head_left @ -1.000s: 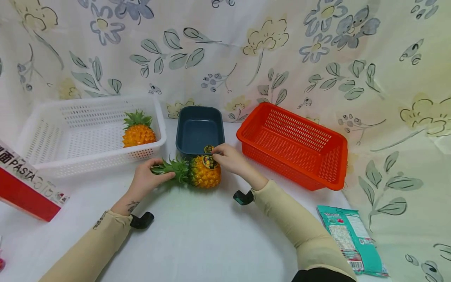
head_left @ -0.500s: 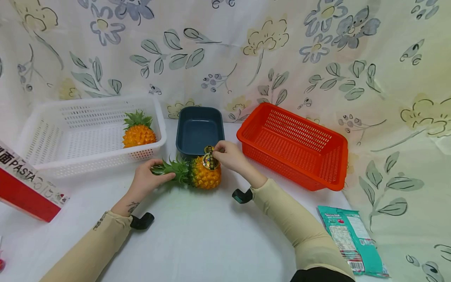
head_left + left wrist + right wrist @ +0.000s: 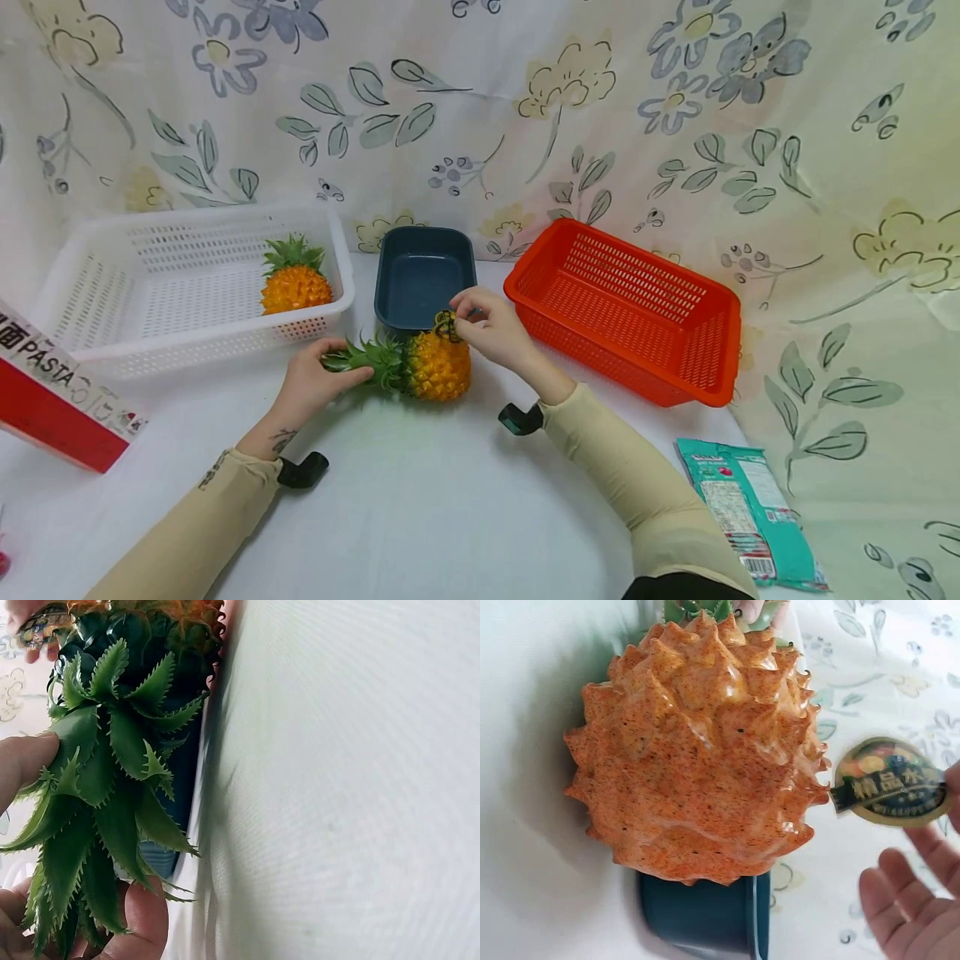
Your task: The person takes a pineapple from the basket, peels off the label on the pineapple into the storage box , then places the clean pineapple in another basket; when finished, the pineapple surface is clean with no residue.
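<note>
A pineapple [image 3: 438, 375] lies on its side on the white table, its leafy crown to the left. My left hand [image 3: 318, 375] grips the green crown [image 3: 97, 802] near its tip, the thumb and fingers around the leaves. At the upper right of the fruit, my right hand [image 3: 497, 333] pinches an oval black-and-gold label [image 3: 892, 784] by one end. In the right wrist view the label stands out from the spiky skin. Its other end meets the fruit's edge; whether it still sticks there I cannot tell.
Behind the pineapple stands a dark blue tub [image 3: 426, 279]. At left, a white basket [image 3: 172, 250] holds another pineapple [image 3: 295, 287]. A red basket [image 3: 622, 312] is at right. A pasta box [image 3: 60, 400] and a teal packet [image 3: 753, 512] lie at the sides.
My right hand has lifted slightly up and back. The label, earlier spread against the pineapple's skin, is now pulled up toward the fruit's far edge. The left hand and pineapple have stayed put.
</note>
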`<action>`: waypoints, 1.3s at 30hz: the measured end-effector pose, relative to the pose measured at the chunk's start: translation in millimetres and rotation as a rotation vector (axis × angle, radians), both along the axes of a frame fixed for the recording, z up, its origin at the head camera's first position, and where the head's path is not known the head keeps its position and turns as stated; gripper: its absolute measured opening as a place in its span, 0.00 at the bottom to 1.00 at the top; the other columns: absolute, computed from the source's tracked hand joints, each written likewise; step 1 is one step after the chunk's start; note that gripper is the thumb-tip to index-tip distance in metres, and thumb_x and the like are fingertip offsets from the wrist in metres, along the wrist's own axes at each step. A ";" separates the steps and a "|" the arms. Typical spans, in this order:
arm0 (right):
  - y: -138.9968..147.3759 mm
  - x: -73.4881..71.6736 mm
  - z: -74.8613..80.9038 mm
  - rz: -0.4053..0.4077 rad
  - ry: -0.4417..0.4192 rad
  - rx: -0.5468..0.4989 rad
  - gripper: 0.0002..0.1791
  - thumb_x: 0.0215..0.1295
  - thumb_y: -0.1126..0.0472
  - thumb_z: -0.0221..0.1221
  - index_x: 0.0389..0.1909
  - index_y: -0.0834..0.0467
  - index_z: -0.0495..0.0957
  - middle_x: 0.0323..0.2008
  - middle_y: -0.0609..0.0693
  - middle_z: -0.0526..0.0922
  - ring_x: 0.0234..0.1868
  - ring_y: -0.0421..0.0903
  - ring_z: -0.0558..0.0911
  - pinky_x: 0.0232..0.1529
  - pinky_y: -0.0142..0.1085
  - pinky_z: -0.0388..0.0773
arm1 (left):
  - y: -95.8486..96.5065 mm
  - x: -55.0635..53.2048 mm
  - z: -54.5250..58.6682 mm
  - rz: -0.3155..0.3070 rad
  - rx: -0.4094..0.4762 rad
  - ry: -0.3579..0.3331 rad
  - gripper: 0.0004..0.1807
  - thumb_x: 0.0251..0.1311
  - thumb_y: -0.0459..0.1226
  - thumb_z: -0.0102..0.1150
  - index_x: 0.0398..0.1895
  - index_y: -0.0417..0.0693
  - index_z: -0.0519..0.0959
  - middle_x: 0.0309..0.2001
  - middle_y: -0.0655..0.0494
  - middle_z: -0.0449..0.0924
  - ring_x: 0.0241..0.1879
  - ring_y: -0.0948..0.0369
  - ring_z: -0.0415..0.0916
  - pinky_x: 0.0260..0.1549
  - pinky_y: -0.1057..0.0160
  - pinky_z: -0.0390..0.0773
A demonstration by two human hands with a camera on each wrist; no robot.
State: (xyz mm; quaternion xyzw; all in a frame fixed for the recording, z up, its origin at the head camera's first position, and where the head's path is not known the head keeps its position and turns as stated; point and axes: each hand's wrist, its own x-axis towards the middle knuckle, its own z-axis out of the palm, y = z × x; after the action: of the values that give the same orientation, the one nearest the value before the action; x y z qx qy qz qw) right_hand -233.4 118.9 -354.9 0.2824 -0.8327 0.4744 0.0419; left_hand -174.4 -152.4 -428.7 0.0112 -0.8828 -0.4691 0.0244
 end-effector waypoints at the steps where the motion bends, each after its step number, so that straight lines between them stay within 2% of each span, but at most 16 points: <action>1: 0.1 -0.2 1.2 0.009 0.024 -0.014 0.06 0.57 0.70 0.54 0.23 0.60 0.74 0.44 0.58 0.79 0.44 0.48 0.76 0.43 0.41 0.77 | -0.1 0.0 0.1 0.000 0.000 0.000 0.37 0.46 0.48 0.69 0.57 0.36 0.69 0.57 0.38 0.70 0.52 0.47 0.68 0.44 0.52 0.73; 5: -2.2 -6.7 5.9 0.016 0.142 -0.025 0.05 0.58 0.69 0.55 0.25 0.61 0.76 0.43 0.57 0.80 0.42 0.48 0.76 0.40 0.41 0.78 | -0.5 -0.2 -0.3 0.000 -0.001 0.009 0.36 0.46 0.48 0.70 0.55 0.36 0.70 0.55 0.39 0.72 0.49 0.49 0.70 0.40 0.57 0.73; 8: -5.7 -16.4 9.9 0.016 0.232 0.026 0.04 0.59 0.69 0.55 0.28 0.62 0.78 0.43 0.56 0.80 0.43 0.48 0.76 0.40 0.41 0.78 | -0.6 -0.1 -0.7 0.003 -0.006 0.011 0.35 0.46 0.48 0.70 0.54 0.37 0.70 0.54 0.39 0.72 0.47 0.49 0.71 0.38 0.58 0.74; 15: -20.7 -43.6 23.2 -0.039 0.434 0.297 0.10 0.61 0.70 0.51 0.33 0.61 0.82 0.40 0.53 0.80 0.42 0.49 0.76 0.42 0.36 0.75 | -0.7 0.6 -1.8 0.008 -0.008 0.015 0.35 0.46 0.48 0.70 0.54 0.37 0.71 0.53 0.39 0.73 0.46 0.49 0.72 0.37 0.59 0.74; 18: -27.8 -57.1 25.2 -0.053 0.489 0.392 0.10 0.61 0.68 0.53 0.33 0.59 0.83 0.40 0.52 0.80 0.41 0.48 0.76 0.41 0.35 0.75 | -1.3 0.4 -2.9 0.008 -0.009 0.020 0.35 0.46 0.48 0.69 0.53 0.37 0.71 0.53 0.39 0.73 0.46 0.50 0.72 0.37 0.60 0.74; 21: -35.4 -71.0 25.2 -0.034 0.526 0.494 0.10 0.62 0.67 0.54 0.35 0.57 0.84 0.40 0.51 0.80 0.41 0.47 0.76 0.43 0.34 0.74 | -1.6 0.2 -3.2 0.009 -0.011 0.020 0.35 0.46 0.49 0.69 0.53 0.37 0.71 0.53 0.39 0.73 0.46 0.49 0.72 0.37 0.59 0.74; 25: -45.0 -81.3 27.9 0.013 0.535 0.632 0.09 0.61 0.64 0.55 0.36 0.55 0.84 0.41 0.49 0.79 0.41 0.47 0.75 0.40 0.35 0.74 | -1.7 0.0 -2.9 0.006 -0.015 0.018 0.35 0.46 0.49 0.69 0.54 0.37 0.71 0.53 0.39 0.73 0.47 0.49 0.72 0.39 0.58 0.74; 29: -52.5 -84.0 29.2 0.020 0.485 0.733 0.06 0.62 0.59 0.55 0.32 0.51 0.82 0.42 0.47 0.77 0.40 0.46 0.73 0.34 0.35 0.74 | -1.4 0.0 -2.5 0.001 -0.014 0.017 0.35 0.46 0.49 0.69 0.53 0.37 0.71 0.54 0.39 0.73 0.48 0.48 0.71 0.41 0.56 0.73; 33: -57.1 -85.0 28.1 0.006 0.477 0.782 0.07 0.64 0.57 0.55 0.34 0.50 0.82 0.41 0.47 0.77 0.40 0.45 0.73 0.35 0.34 0.74 | -0.8 0.1 -1.7 -0.006 -0.006 0.030 0.34 0.46 0.48 0.70 0.52 0.37 0.71 0.53 0.39 0.74 0.47 0.49 0.72 0.40 0.56 0.73; 39: -59.8 -84.9 28.1 -0.010 0.486 0.804 0.12 0.65 0.62 0.52 0.42 0.50 0.83 0.43 0.47 0.78 0.43 0.46 0.75 0.39 0.36 0.76 | -0.5 0.2 -2.2 -0.011 -0.009 0.040 0.32 0.46 0.48 0.70 0.51 0.37 0.72 0.51 0.40 0.74 0.46 0.50 0.72 0.39 0.57 0.73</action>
State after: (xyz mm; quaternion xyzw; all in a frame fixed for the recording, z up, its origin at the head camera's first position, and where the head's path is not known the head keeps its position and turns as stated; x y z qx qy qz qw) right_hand -318.2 59.1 -326.8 0.3754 -0.9177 0.0342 0.1252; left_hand -174.2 -152.9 -430.9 -0.0031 -0.8842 -0.4654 0.0397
